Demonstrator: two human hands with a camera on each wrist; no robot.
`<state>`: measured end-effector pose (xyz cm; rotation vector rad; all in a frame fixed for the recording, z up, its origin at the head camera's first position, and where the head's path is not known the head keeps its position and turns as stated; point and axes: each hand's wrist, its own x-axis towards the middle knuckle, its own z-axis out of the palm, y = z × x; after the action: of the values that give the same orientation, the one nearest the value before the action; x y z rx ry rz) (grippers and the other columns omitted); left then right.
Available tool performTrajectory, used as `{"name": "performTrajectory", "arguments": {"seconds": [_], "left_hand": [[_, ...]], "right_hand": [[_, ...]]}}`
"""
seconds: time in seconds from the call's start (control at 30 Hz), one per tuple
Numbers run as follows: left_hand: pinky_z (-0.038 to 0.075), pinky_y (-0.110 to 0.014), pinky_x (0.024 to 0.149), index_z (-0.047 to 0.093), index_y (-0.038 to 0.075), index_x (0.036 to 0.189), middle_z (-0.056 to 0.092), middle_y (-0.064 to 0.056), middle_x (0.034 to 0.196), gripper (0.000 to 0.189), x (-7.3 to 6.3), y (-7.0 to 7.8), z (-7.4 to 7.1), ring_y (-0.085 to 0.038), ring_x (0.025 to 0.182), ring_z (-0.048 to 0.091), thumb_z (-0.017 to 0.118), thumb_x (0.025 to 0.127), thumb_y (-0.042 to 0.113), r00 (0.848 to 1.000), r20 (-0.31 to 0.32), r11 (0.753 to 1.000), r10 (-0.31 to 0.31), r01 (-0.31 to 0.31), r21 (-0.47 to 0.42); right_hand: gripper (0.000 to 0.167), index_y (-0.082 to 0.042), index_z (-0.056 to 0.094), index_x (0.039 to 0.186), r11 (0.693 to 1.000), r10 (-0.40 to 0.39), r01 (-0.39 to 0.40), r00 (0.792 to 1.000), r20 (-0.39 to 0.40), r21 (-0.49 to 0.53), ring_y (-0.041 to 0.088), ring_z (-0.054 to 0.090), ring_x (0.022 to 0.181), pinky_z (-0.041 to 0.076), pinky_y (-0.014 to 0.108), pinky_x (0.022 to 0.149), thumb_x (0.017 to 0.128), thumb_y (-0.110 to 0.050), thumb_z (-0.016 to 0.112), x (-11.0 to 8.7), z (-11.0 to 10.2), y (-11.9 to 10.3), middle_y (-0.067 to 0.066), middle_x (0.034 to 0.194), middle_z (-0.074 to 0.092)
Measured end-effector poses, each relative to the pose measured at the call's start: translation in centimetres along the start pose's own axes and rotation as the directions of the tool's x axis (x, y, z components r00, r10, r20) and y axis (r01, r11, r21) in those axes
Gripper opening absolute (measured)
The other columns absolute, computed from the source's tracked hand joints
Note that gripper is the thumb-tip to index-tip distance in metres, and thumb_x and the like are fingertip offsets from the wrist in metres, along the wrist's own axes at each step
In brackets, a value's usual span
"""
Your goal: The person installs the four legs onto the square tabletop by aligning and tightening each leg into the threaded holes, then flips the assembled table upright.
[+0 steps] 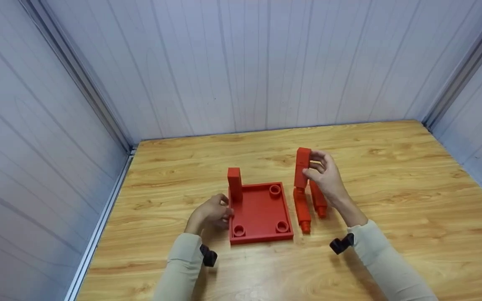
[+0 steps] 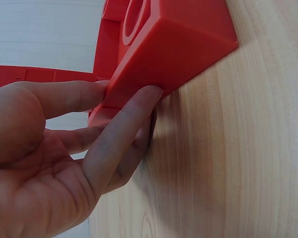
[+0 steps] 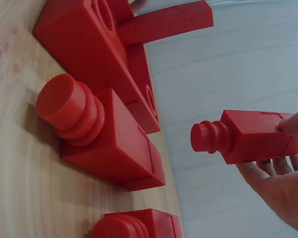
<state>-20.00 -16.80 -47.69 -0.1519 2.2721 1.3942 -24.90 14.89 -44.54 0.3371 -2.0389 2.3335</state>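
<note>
A red square toy tabletop (image 1: 262, 213) lies underside up, its raised rim and round corner sockets showing. One red leg (image 1: 234, 184) stands upright in its far left corner. My left hand (image 1: 214, 212) grips the tabletop's left side, thumb at the rim and fingers along the outer wall. In my right hand (image 1: 326, 177) is another red leg (image 1: 302, 167), pinched between thumb and fingers. That leg is upright above the table, and its ridged end (image 3: 208, 137) points down. Two more legs, a nearer one (image 1: 303, 211) and a farther one (image 1: 318, 198), lie right of the tabletop.
All the pieces are on a wood-grain table (image 1: 396, 196). A pale panel wall (image 1: 245, 67) rises along its back edge, with side panels at left and right. Each wrist carries a small black device (image 1: 341, 243) over a light sleeve.
</note>
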Motion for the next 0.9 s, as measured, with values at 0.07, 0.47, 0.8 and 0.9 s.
{"name": "performTrajectory", "arguments": {"seconds": [0.07,0.47,0.8,0.9], "left_hand": [[0.057,-0.036,0.068,0.045,-0.003,0.121,0.055,-0.011,0.085,0.034,0.0,0.0,0.0,-0.020,0.073,0.057,0.057,0.089,0.003,1.000,0.000,1.000,-0.002,0.002,-0.013],[0.058,-0.038,0.068,0.044,-0.004,0.123,0.057,-0.012,0.086,0.037,0.1,0.1,0.2,-0.020,0.074,0.058,0.057,0.089,0.002,1.000,-0.009,1.000,-0.011,0.010,-0.022],[0.053,-0.030,0.061,0.045,-0.004,0.119,0.050,-0.008,0.074,0.034,-0.1,0.1,0.0,-0.017,0.065,0.051,0.058,0.088,0.003,1.000,-0.002,1.000,0.022,-0.021,0.019],[0.056,-0.034,0.063,0.044,-0.005,0.121,0.051,-0.008,0.076,0.035,-0.1,0.1,0.0,-0.017,0.066,0.054,0.057,0.088,0.003,1.000,0.006,1.000,0.014,-0.015,0.006]], "right_hand": [[0.055,0.001,0.034,0.132,1.000,-0.025,0.025,1.000,0.016,-0.003,0.022,0.051,0.109,0.053,0.024,0.080,0.085,0.011,0.061,0.1,0.3,0.3,0.011,0.125,0.046],[0.053,0.003,0.033,0.127,0.994,-0.093,0.098,0.990,0.108,-0.045,0.024,0.050,0.109,0.053,0.025,0.082,0.083,0.015,0.060,0.6,2.4,1.3,0.012,0.122,0.046],[0.048,0.003,0.033,0.123,0.992,-0.089,0.102,0.984,0.156,-0.078,0.026,0.049,0.113,0.052,0.027,0.086,0.084,0.012,0.060,1.1,3.6,2.1,0.016,0.123,0.046],[0.047,0.003,0.032,0.122,0.991,-0.086,0.101,0.983,0.165,-0.088,0.026,0.048,0.114,0.052,0.027,0.088,0.085,0.011,0.061,1.2,3.8,2.3,0.017,0.124,0.045]]}}
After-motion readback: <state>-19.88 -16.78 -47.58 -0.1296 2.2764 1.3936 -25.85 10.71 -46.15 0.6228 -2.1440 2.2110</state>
